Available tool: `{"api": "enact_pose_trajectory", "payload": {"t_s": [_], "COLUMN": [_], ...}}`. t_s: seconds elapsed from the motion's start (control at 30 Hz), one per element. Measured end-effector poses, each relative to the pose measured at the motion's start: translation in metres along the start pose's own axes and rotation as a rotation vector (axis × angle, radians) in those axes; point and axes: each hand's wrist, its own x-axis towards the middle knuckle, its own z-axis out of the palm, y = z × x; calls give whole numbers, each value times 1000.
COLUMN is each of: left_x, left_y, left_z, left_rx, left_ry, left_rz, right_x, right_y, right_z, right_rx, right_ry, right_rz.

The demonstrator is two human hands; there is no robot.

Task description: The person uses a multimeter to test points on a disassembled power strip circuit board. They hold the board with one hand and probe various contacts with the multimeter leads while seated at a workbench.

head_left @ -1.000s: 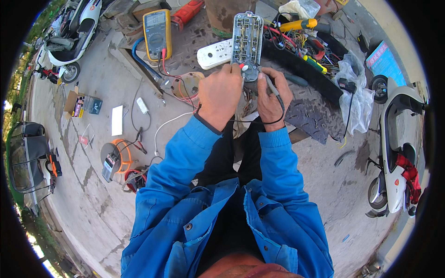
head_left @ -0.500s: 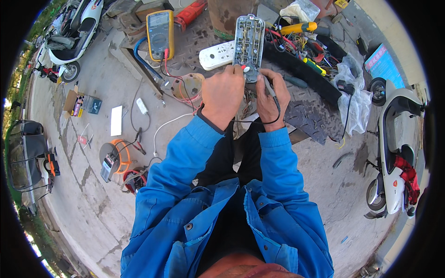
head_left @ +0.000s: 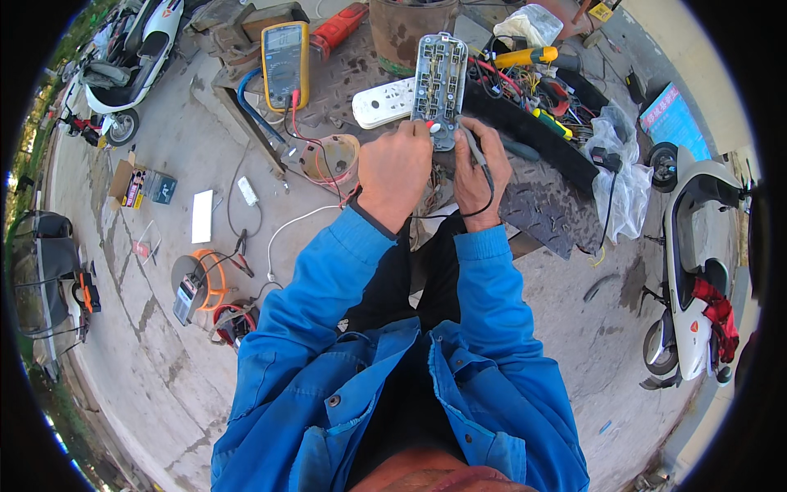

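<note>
My left hand has its fingers curled at the lower end of an opened grey power-strip housing, which shows rows of metal contacts; what these fingers hold is hidden. A small red-and-white piece shows beside their tips. My right hand grips a grey test probe at that same end, its black lead hanging in a loop. A white socket panel lies just left of the housing. A yellow multimeter with leads plugged in sits on the steel plate.
A black tray of tools and wires, plastic bags, a rusty bucket and a red tool surround me. Scooters stand on both sides. An orange reel and boxes lie on the concrete floor.
The housing and both hands sit slightly lower in the picture, with a small shift of the whole view. Both grips look the same.
</note>
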Motion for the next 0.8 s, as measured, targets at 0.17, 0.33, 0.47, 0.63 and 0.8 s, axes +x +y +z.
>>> {"api": "enact_pose_trajectory", "payload": {"t_s": [0.17, 0.33, 0.47, 0.63, 0.8], "left_x": [-1, -1, -1, -1, -2], "left_y": [0, 0, 1, 1, 0], "left_z": [1, 0, 0, 2, 4], "left_rx": [-16, -11, -14, -21, -26], "left_ry": [-30, -25, -25, -11, 2], "left_rz": [-19, -18, -30, -29, -26], "right_x": [2, 3, 3, -3, -6], "right_y": [0, -1, 0, 3, 3], "right_z": [3, 5, 5, 1, -1], "right_rx": [-20, -34, -19, -8, 20], "right_ry": [-4, -15, -6, 19, 42], "right_rz": [-52, -45, -52, -4, 49]}}
